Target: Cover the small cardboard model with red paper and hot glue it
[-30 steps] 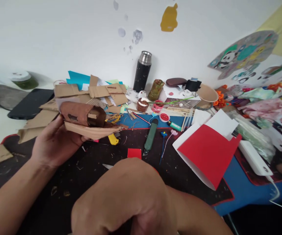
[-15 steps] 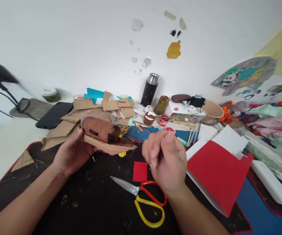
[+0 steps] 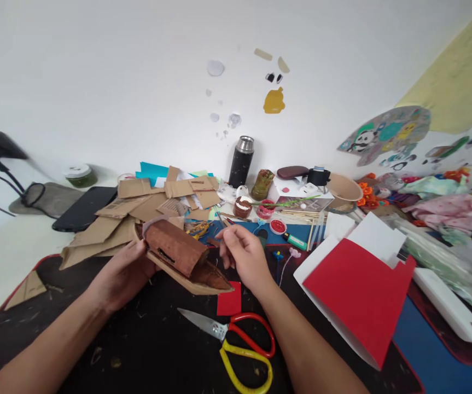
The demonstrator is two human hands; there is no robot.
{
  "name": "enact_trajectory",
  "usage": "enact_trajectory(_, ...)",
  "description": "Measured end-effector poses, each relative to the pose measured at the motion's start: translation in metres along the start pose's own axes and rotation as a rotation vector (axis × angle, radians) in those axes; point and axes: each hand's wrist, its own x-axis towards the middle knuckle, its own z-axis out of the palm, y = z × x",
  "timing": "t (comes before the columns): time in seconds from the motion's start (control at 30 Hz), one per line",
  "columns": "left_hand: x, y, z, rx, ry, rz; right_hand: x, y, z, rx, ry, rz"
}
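My left hand (image 3: 124, 273) grips a small cardboard boat (image 3: 182, 257) by its left end, fingers underneath and thumb at its side. The boat has a curved brown canopy with a slot in its side, and its pointed end tilts down to the right. Just beyond that tip, my right hand (image 3: 244, 257) hovers with bent fingers drawn together. Whatever is between its fingertips, if anything, I cannot make out. Below the boat's tip lies a red paper square (image 3: 229, 300), partly covered. Scissors (image 3: 223, 331) with one red and one yellow handle lie on the black mat.
Cardboard pieces (image 3: 137, 208) are piled at the back left beside a black phone (image 3: 83, 209). A black flask (image 3: 242, 161) stands by the wall, near small paint pots (image 3: 278, 226) and a green-capped tube (image 3: 295, 241). Red paper (image 3: 359, 295) lies on the right.
My right hand has moved left and away from me, towards the boat's tip. The boat has turned, its pointed end now lower and nearer. The view has shifted slightly.
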Motion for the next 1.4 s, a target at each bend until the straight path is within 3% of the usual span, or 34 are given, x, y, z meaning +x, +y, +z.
enact_trajectory(0.23, -0.005, -0.008, 0.006, 0.118, -0.03, 0.042, 0.003, 0.016, 0.0, -0.035, -0.123, 0.084)
enact_trajectory(0.47, -0.01, -0.01, 0.024, 0.236, 0.052, 0.067, 0.0, 0.012, -0.002, -0.226, -0.235, 0.037)
enact_trajectory(0.67, -0.007, -0.009, 0.028, 0.322, 0.156, 0.155, -0.001, 0.007, -0.002, -0.133, -0.329, 0.067)
enact_trajectory(1.07, -0.013, -0.009, 0.045, 0.291, 0.16, 0.201, -0.001, 0.013, -0.001, -0.054, -0.282, 0.139)
enact_trajectory(1.4, -0.012, -0.012, 0.042, 0.272, 0.209, 0.181, -0.005, 0.014, 0.001, -0.045, -0.282, 0.168)
